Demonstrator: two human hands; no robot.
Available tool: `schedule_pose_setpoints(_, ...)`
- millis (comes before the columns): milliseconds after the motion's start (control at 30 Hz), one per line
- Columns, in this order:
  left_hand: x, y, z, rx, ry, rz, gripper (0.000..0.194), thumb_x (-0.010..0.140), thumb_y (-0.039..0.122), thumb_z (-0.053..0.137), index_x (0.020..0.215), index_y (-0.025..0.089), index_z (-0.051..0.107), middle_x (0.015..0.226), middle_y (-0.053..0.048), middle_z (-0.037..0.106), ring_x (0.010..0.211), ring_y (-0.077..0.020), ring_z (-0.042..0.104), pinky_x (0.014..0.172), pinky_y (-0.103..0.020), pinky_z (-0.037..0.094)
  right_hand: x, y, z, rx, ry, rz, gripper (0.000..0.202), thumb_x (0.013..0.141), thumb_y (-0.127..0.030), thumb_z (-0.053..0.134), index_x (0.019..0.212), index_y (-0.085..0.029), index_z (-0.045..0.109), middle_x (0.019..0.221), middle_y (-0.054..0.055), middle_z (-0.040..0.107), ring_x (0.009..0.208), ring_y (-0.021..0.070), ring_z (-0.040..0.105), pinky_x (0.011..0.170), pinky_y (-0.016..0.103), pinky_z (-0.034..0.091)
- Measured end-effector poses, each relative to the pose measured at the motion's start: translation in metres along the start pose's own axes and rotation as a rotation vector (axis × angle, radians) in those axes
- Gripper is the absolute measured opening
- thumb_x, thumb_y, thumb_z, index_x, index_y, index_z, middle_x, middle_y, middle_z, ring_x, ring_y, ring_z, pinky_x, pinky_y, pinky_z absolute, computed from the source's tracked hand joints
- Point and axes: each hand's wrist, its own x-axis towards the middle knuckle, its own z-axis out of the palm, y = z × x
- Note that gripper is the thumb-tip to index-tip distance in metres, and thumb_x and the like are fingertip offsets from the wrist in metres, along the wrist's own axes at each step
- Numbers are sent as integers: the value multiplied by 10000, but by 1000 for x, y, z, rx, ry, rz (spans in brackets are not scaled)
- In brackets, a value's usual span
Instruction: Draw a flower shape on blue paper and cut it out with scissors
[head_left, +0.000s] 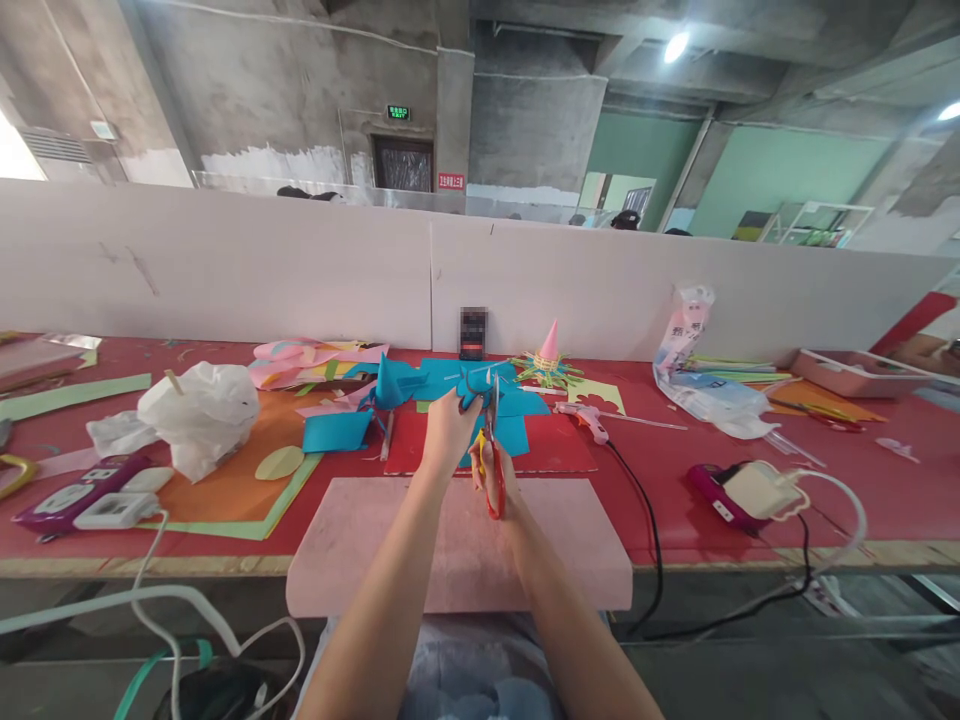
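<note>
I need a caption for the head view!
Scissors in the right hand, blue paper in the left hand, at a red table.

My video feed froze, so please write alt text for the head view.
A person's left grip holds a small blue piece while the right grip holds red-and-yellow scissors, blades close beside it. On the red table around them are blue paper pieces, a fringed pink cone and, to the right, a pink glue gun.

paper (pixel 474 381) matt; scissors (pixel 491 424) metal w/ plas. handles (pixel 500 484); conc. wall (pixel 300 85) rough
</note>
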Motion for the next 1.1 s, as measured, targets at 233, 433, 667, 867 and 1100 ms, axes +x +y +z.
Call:
schedule_pose_setpoints(233,1,-3,0,8,6,-8,228,799,338,501,677,168,590,596,6,562,568,-125,489,546,-221,327,-1,0,0,10,-6,15,403,825,-608,467,802,-209,521,593,-56,400,370,52,329,380,216,302)
schedule_pose_setpoints(433,2,-2,0,24,5,-24,230,801,343,505,685,165,594,616,7,579,579,-124,498,551,-218,334,1,4,-1,36,-11,23,416,818,-615,480,795,-200,512,573,-67,400,354,43,336,364,203,311)
schedule_pose_setpoints(667,2,1,1,36,19,-34,227,811,333,500,679,170,585,602,13,568,569,-117,489,547,-212,330,1,1,0,33,-1,8,418,808,-615,492,782,-198,503,563,-71,410,341,37,337,353,191,326)
schedule_pose_setpoints(867,2,1,1,-1,20,-15,228,826,342,473,698,180,570,610,19,562,551,-111,471,540,-211,323,0,-3,-1,46,1,70,429,773,-629,515,763,-201,495,519,-77,404,325,48,339,342,197,332)
schedule_pose_setpoints(1100,5,-2,2,27,35,-26,236,818,351,487,657,181,518,556,36,514,523,-104,460,525,-206,299,0,1,-2,13,-9,63,424,809,-616,484,787,-193,512,496,-75,389,334,51,324,350,196,329)
